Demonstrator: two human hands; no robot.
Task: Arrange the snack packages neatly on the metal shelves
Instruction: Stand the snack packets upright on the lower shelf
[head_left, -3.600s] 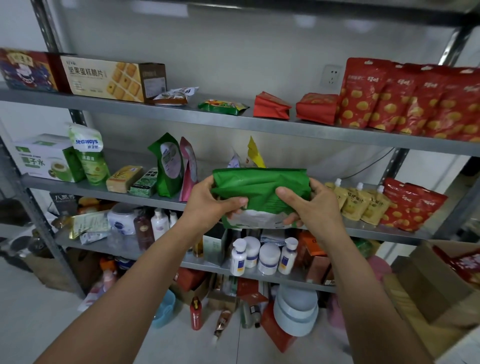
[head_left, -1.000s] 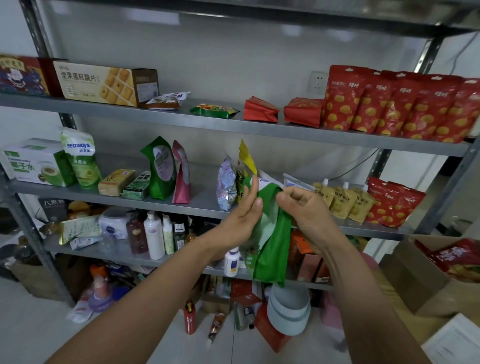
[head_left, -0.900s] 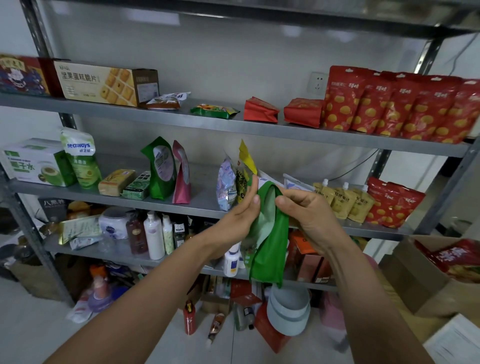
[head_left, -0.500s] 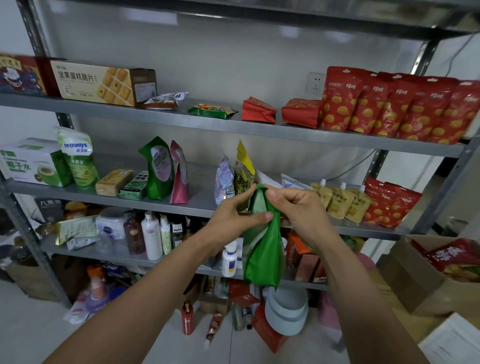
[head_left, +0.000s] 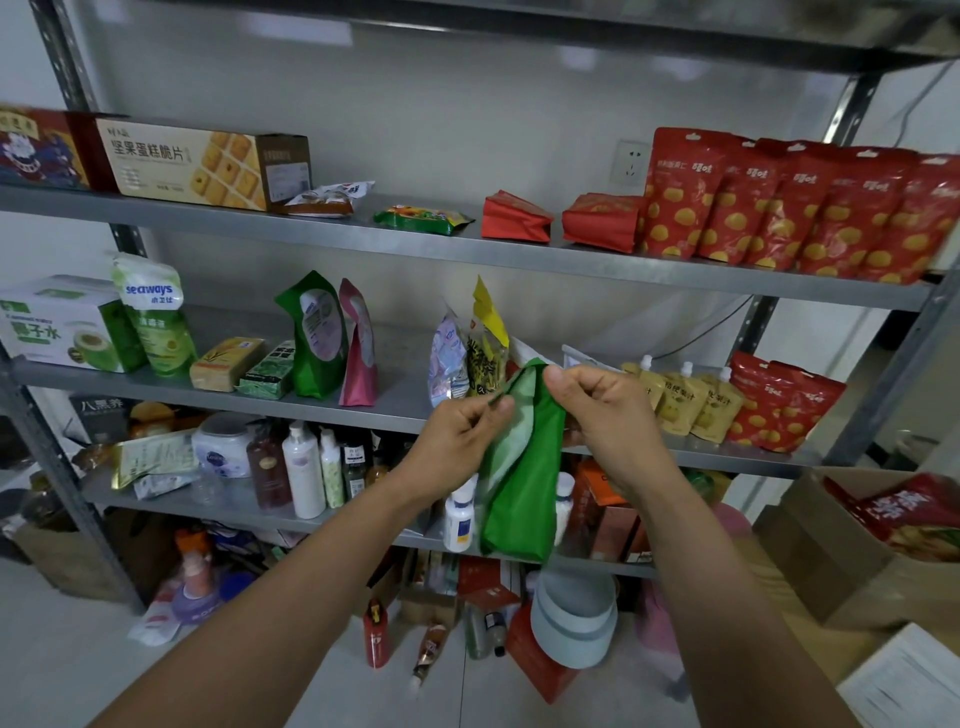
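Observation:
A green snack pouch (head_left: 522, 483) hangs upright in front of the middle metal shelf (head_left: 400, 410). My left hand (head_left: 460, 431) pinches its top left edge. My right hand (head_left: 605, 410) pinches the top right corner. Behind the pouch, a pale patterned bag (head_left: 447, 358) and a yellow-black bag (head_left: 485, 343) stand on the shelf. Further left stand another green pouch (head_left: 311, 338) and a pink pouch (head_left: 358, 348). Yellow spouted pouches (head_left: 685, 400) and red bags (head_left: 779, 405) sit to the right.
The upper shelf (head_left: 363, 239) carries a biscuit box (head_left: 202, 161), small packets and a row of red bags (head_left: 800, 208). Bottles (head_left: 304, 473) fill the lower shelf. A cardboard box (head_left: 852, 561) with red packages stands on the right. Items lie on the floor.
The pouch, first held flat and sideways, has been turned to hang vertically. Over the last second both hands have moved up to pinch its top edge.

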